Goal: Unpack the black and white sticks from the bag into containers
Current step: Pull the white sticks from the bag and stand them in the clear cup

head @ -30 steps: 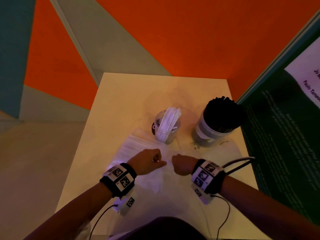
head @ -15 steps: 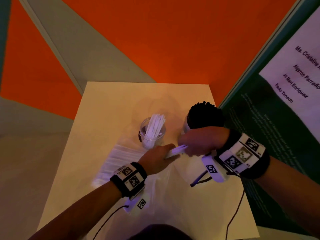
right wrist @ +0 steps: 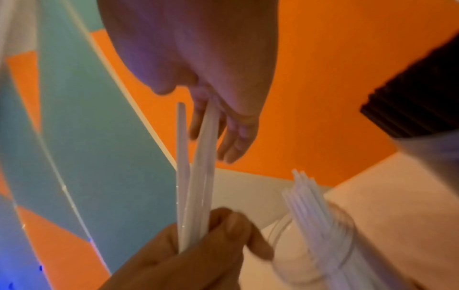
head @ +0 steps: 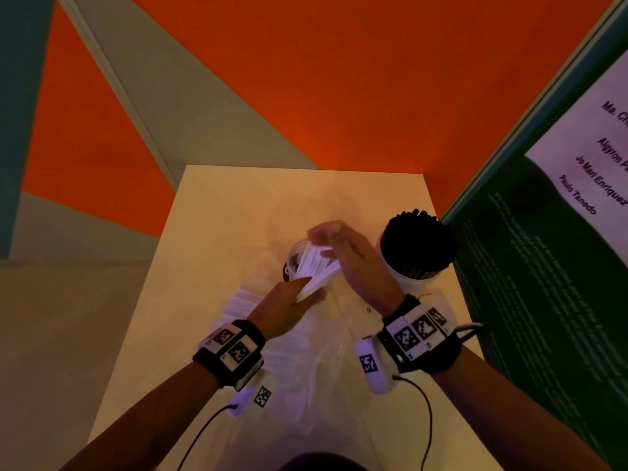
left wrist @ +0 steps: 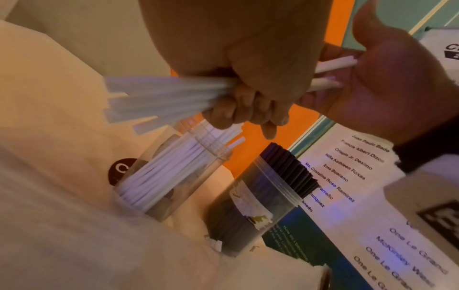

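My left hand (head: 299,294) (left wrist: 248,109) grips a bundle of white sticks (head: 317,270) (left wrist: 161,98) (right wrist: 198,186), which slants just above the clear jar (head: 294,253) (left wrist: 198,176) (right wrist: 335,245) half full of white sticks. My right hand (head: 339,253) (right wrist: 231,137) is over the jar. Its straight fingers and palm lie against the bundle's far ends. To the right stands a second jar (head: 407,277) (left wrist: 248,212) packed with black sticks (head: 418,246). The clear plastic bag (head: 306,351) lies flat under my wrists, with white sticks (head: 244,300) still inside at its left.
The two jars stand mid-way along a small cream table (head: 221,215). A dark green poster panel (head: 543,266) rises right beside the black-stick jar. Orange and grey walls close the back. Wrist-camera cables (head: 424,419) trail over the table's near end.
Both hands were low at the bag a second ago. Since then they have lifted a bundle of white sticks out and carried it forward over the clear jar.
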The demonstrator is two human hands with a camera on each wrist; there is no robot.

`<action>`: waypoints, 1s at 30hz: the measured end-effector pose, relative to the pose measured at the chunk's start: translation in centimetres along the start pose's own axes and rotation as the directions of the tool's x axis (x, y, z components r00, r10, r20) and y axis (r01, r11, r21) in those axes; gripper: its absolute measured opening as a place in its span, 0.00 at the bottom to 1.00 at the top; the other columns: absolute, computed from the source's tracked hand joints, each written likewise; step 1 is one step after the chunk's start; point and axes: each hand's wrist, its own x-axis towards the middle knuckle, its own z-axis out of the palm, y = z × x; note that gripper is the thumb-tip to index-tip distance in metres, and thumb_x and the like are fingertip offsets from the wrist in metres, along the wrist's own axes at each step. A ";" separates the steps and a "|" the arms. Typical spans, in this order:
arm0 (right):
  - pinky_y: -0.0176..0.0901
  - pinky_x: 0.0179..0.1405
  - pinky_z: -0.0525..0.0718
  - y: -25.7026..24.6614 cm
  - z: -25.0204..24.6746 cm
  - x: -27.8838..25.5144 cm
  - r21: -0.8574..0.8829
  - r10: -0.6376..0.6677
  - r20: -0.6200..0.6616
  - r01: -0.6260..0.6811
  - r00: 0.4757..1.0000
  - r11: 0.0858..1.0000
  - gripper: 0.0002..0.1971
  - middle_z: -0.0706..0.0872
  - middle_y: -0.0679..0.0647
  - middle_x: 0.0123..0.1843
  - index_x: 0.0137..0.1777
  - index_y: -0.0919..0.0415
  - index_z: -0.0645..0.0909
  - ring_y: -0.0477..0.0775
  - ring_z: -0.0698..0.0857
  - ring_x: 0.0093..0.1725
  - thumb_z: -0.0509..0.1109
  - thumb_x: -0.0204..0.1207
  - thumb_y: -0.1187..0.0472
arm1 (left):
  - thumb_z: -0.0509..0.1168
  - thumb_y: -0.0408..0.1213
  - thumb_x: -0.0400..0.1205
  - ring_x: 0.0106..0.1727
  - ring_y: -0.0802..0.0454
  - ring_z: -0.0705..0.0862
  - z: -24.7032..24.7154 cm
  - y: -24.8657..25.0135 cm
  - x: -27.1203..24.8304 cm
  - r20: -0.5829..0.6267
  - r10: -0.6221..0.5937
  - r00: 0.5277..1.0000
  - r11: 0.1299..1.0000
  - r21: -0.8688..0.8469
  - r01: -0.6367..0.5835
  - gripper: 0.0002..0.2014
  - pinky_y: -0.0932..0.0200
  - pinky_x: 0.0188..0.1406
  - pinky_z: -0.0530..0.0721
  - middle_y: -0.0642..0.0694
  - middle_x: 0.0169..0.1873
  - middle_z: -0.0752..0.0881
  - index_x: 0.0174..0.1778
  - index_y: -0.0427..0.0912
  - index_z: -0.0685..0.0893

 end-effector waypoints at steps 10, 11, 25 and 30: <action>0.55 0.46 0.81 -1.6 0.1 2.7 0.178 -0.261 -0.089 0.273 0.961 0.945 0.18 0.78 0.57 0.38 0.58 0.52 0.68 0.60 0.80 0.39 0.55 0.81 0.78 | 0.65 0.48 0.82 0.41 0.45 0.81 -2.8 1.8 4.3 -0.128 0.038 0.991 0.993 -0.109 -0.052 0.15 0.50 0.40 0.78 0.34 0.46 0.83 0.60 0.45 0.76; 0.54 0.48 0.81 -1.8 -0.7 3.4 0.171 -0.284 -0.123 0.302 0.951 0.938 0.18 0.78 0.56 0.38 0.58 0.52 0.69 0.58 0.80 0.40 0.55 0.81 0.77 | 0.67 0.50 0.80 0.45 0.46 0.81 -3.1 1.4 4.7 -0.136 0.034 0.990 0.993 -0.107 -0.049 0.17 0.50 0.43 0.77 0.38 0.49 0.82 0.61 0.49 0.74; 0.39 0.66 0.75 6.8 -1.4 4.5 -0.209 -0.145 -0.110 0.120 0.983 0.970 0.15 0.80 0.54 0.60 0.67 0.63 0.74 0.46 0.78 0.63 0.56 0.84 0.71 | 0.75 0.50 0.74 0.52 0.47 0.74 -2.0 -6.1 1.3 -0.221 0.007 0.975 0.956 0.286 0.058 0.27 0.54 0.52 0.77 0.45 0.53 0.73 0.59 0.36 0.73; 0.30 0.70 0.71 6.8 -3.0 2.9 -0.321 -0.209 -0.170 0.147 0.963 0.936 0.15 0.78 0.52 0.66 0.65 0.67 0.79 0.44 0.75 0.70 0.58 0.81 0.74 | 0.66 0.60 0.77 0.32 0.58 0.70 -0.8 -5.7 0.7 -0.059 -0.112 0.992 0.946 0.299 0.125 0.19 0.65 0.29 0.67 0.54 0.35 0.73 0.42 0.48 0.69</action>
